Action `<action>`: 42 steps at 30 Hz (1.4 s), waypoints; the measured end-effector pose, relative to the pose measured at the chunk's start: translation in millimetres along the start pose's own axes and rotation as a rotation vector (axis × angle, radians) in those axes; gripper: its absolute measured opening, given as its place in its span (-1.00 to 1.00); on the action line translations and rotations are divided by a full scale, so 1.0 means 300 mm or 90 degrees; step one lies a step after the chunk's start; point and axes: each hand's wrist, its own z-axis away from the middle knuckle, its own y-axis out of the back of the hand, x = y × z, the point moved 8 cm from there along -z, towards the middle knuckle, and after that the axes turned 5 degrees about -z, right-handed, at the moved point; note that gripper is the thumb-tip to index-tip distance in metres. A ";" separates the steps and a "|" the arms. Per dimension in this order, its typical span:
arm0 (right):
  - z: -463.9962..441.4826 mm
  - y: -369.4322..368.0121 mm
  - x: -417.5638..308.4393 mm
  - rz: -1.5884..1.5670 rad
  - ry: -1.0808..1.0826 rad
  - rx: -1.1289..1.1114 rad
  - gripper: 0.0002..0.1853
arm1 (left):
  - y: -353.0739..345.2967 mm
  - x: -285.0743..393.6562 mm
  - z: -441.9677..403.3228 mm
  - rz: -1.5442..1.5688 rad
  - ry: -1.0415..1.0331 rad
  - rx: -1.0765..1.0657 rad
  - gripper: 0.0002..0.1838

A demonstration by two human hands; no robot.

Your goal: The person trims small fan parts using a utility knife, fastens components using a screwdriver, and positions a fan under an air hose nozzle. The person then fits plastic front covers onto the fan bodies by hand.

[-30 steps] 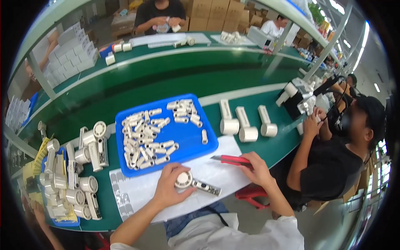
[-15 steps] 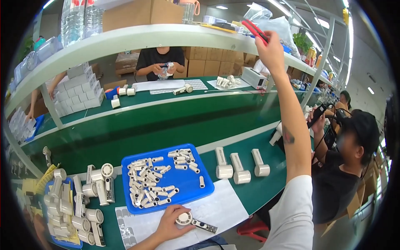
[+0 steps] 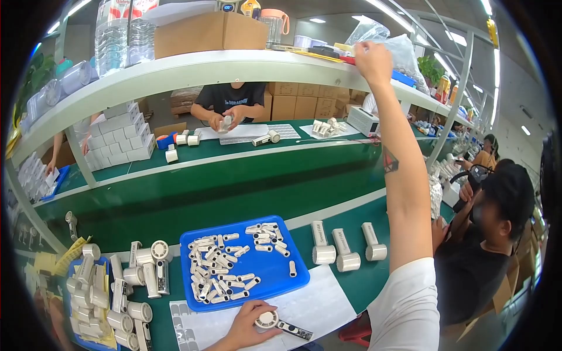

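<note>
My left hand [image 3: 250,325] is closed around the round head of a white handheld fan [image 3: 267,319]. The fan's handle points right and shows a dark inner part, over white sheets [image 3: 328,292] on the green table. My right hand [image 3: 373,61] is raised to the overhead shelf, its fingers curled at a red utility knife [image 3: 347,59], which the hand mostly hides. Behind the left hand lies a blue tray [image 3: 275,274] with several small white parts. Right of the tray, three white fans [image 3: 348,261] lie on the table.
Several more fans [image 3: 138,310] and a filled blue bin lie at the left. The shelf [image 3: 193,69] carries a cardboard box [image 3: 211,34], bottles and bags. Across the table a person [image 3: 234,102] handles a small item. A co-worker in a black cap [image 3: 506,199] sits at the right.
My right hand has risen from the table to the shelf with the red knife, which is now down at shelf level. My left hand still holds the fan. The view has tilted up.
</note>
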 end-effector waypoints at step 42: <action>1.603 -0.110 -0.334 -1.221 -0.623 -0.505 -0.49 | 0.018 0.011 -0.032 0.055 -0.050 -0.010 -0.78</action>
